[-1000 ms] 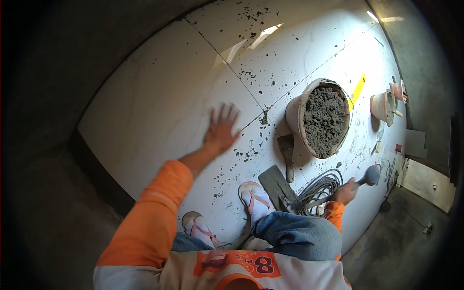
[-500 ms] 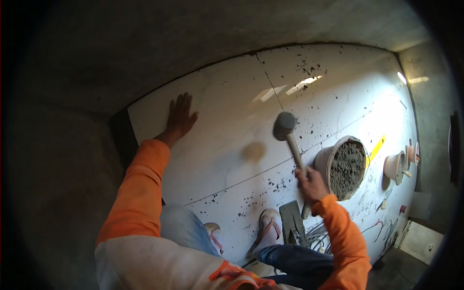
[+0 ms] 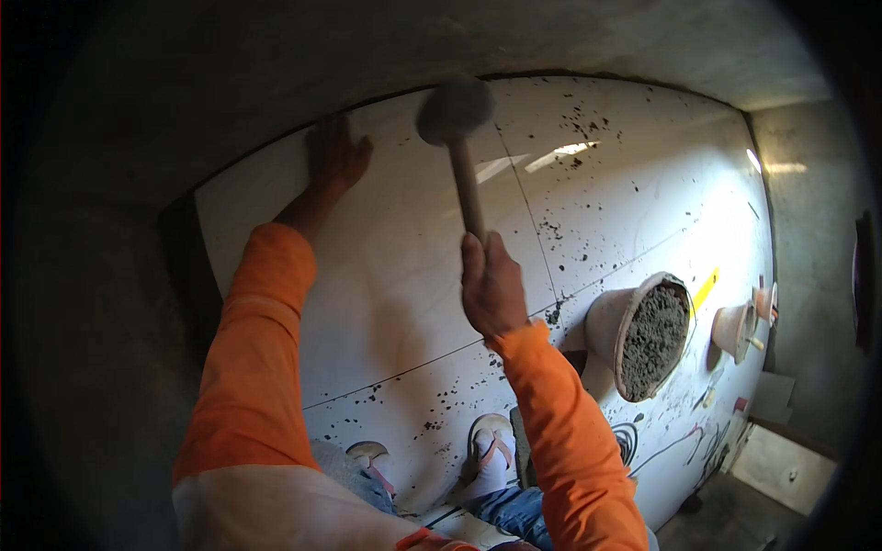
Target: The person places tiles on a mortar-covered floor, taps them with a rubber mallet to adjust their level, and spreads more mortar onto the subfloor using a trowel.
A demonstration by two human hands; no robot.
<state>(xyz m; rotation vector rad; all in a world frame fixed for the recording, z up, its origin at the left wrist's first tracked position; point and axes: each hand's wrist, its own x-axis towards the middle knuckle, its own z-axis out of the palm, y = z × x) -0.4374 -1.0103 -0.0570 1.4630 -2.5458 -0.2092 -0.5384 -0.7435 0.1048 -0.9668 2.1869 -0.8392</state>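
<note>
My right hand [image 3: 494,286] grips the wooden handle of a rubber mallet [image 3: 455,112], whose dark head is raised toward the far wall and slightly blurred. Beneath it lies a large white floor tile [image 3: 404,266] with thin dark joints along its right and near sides. My left hand [image 3: 338,163] rests on this tile close to its far edge by the wall, palm down. Its thumb stands apart from the fingers, whose tips are dark and smeared. A faint shadow falls on the tile below the mallet.
A bucket of grey mortar [image 3: 654,344] stands right of my right arm. Smaller pots [image 3: 733,332] and a yellow strip [image 3: 706,289] lie beyond it. Mortar crumbs [image 3: 579,151] dot the tiles. A dark gap [image 3: 188,266] borders the tile at left. Cables [image 3: 625,443] lie near my feet.
My right hand has swung the mallet up and leftward, away from beside the bucket. My left hand has slid farther off, toward the wall. The view has shifted slightly.
</note>
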